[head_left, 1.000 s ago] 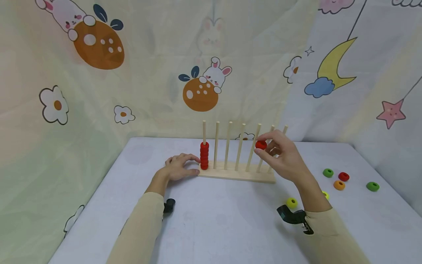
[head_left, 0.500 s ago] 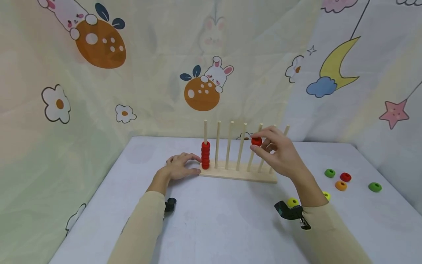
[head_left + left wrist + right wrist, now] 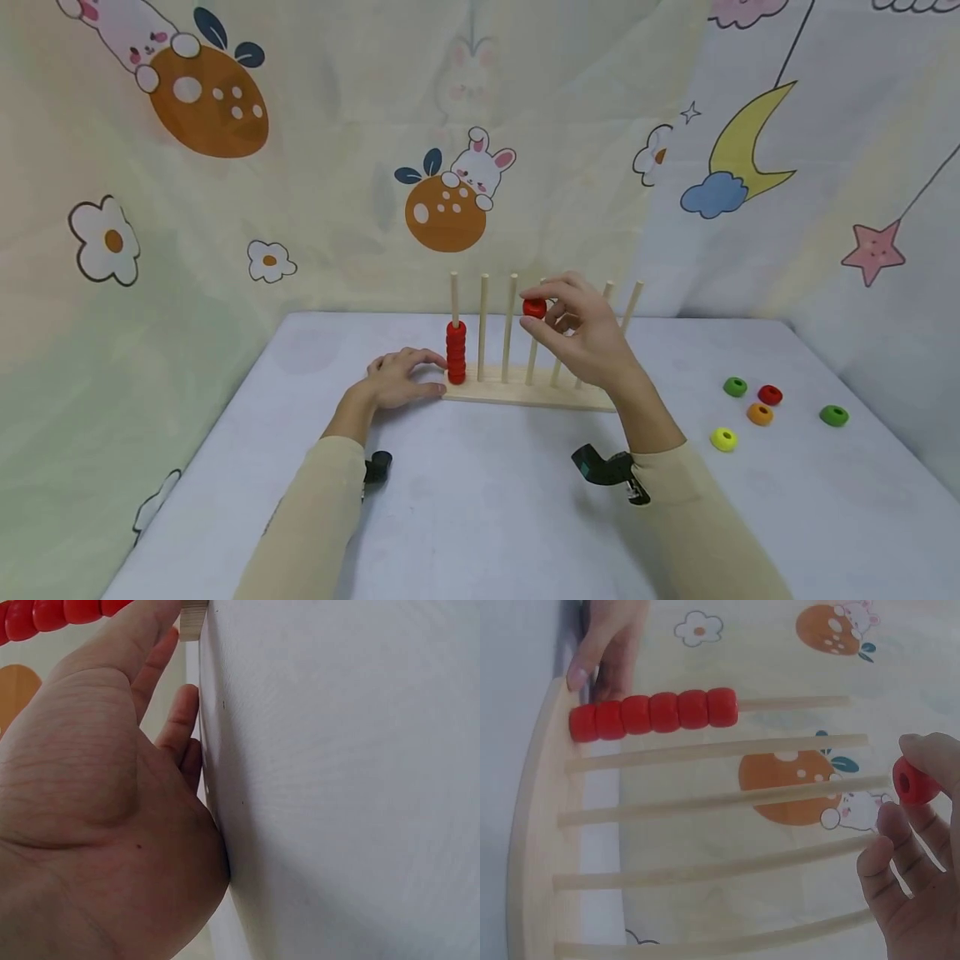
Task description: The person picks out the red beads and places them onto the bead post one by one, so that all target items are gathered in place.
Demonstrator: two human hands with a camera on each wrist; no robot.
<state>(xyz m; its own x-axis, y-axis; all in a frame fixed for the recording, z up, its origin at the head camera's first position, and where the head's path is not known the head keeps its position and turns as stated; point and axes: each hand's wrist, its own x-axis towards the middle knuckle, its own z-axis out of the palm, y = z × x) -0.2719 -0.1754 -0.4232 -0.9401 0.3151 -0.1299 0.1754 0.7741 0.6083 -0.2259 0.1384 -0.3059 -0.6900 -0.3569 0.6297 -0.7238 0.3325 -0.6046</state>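
Note:
My right hand (image 3: 581, 329) pinches a red bead (image 3: 534, 308) between thumb and forefinger, high over the wooden peg rack, near the tops of its middle pegs. The bead's hole shows in the right wrist view, and its other fingers are loosely bent. Several red beads (image 3: 456, 354) are stacked on the leftmost peg, whose upper part (image 3: 454, 298) stays bare. Lying at the left end of the rack's base (image 3: 525, 394), my left hand (image 3: 401, 379) touches it with thumb and forefinger, the fingers mostly straight. The other pegs in view carry no beads.
On the white table (image 3: 480, 500), loose beads lie to the right: green (image 3: 735, 386), red (image 3: 769, 395), orange (image 3: 760, 414), yellow (image 3: 724, 439) and another green bead (image 3: 834, 415). A patterned curtain (image 3: 337, 167) hangs behind the table.
My right hand has carried the red bead leftward and slightly up, from the right pegs to the middle ones. The left hand keeps its place at the base's end.

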